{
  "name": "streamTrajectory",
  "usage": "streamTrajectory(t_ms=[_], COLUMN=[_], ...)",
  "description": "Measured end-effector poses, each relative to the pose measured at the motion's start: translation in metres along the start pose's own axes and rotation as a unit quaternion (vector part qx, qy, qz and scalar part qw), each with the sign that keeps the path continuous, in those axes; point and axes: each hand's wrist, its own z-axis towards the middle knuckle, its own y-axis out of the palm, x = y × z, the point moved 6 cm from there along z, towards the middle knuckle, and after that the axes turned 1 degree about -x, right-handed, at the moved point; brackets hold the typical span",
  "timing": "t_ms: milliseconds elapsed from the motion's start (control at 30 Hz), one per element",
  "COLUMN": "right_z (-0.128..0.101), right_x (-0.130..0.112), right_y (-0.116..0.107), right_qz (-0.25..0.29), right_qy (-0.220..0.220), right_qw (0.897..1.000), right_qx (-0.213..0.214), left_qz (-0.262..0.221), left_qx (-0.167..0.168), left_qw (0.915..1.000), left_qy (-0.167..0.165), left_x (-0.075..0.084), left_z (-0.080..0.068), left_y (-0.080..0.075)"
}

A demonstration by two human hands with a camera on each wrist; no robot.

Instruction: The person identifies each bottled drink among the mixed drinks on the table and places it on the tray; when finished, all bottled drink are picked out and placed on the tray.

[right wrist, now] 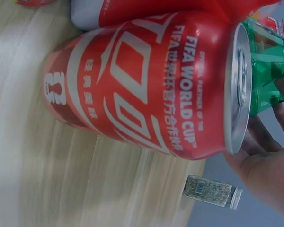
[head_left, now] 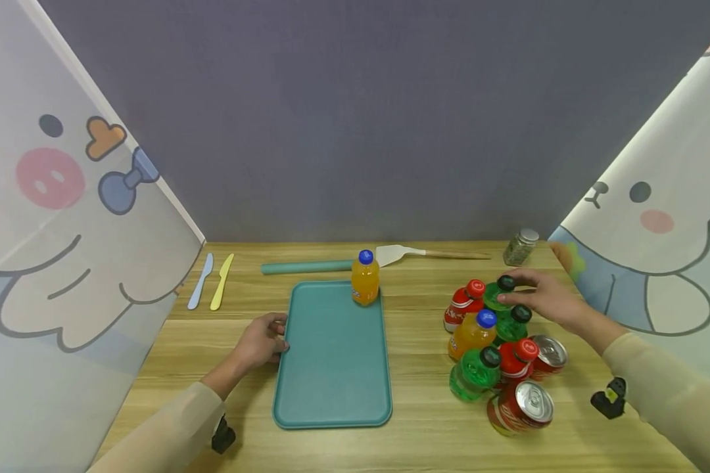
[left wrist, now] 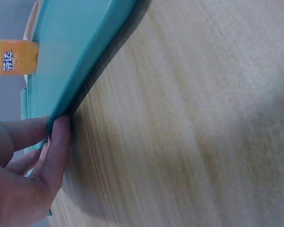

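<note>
Left hand (head_left: 264, 341) pinching the teal tray's (head_left: 331, 374) left rim, orange bottle (head_left: 365, 278) upright in its far right corner, right hand (head_left: 547, 299) curled around a green bottle (head_left: 499, 293) at the far edge of crowded bottles and red cans (head_left: 520, 407), spice jar (head_left: 520, 246) beyond, spatula (head_left: 414, 253) and two knives (head_left: 211, 281) behind the tray

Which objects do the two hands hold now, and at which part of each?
The left hand pinches the teal tray at its left rim. The right hand grips a green bottle near its black cap.

wooden table (head_left: 426, 433) | on it: teal tray (head_left: 331, 374), drinks cluster (head_left: 499, 355), two knives (head_left: 211, 281), spatula (head_left: 393, 253), spice jar (head_left: 520, 247)
</note>
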Motion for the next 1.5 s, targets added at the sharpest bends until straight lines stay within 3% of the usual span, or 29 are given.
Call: streamTrajectory(t_ms=[267, 600, 767, 1100, 1500], right_z=[-0.002, -0.006, -0.009, -0.011, -0.007], right_x=[0.014, 0.007, -0.008, -0.045, -0.102], right_y=[-0.005, -0.025, -0.040, -0.066, -0.080], right_qz=[0.058, 0.141, 0.138, 0.146, 0.125], right_qy=[0.043, 0.010, -0.005, 0.024, 0.008], right_qw=[0.997, 0.989, 0.989, 0.985, 0.988], right_qx=[0.020, 0.038, 0.048, 0.089, 0.092], left_qz=[0.000, -0.001, -0.003, -0.007, 0.001], left_qx=[-0.007, -0.004, -0.004, -0.007, -0.006], left_qw=[1.0000, 1.0000, 1.0000, 0.9999, 1.0000], left_qy=[0.005, 0.009, 0.008, 0.011, 0.007], left_x=[0.002, 0.003, 0.004, 0.002, 0.001], left_z=[0.000, 0.000, -0.001, -0.001, 0.002], left_y=[0.003, 0.003, 0.002, 0.002, 0.000])
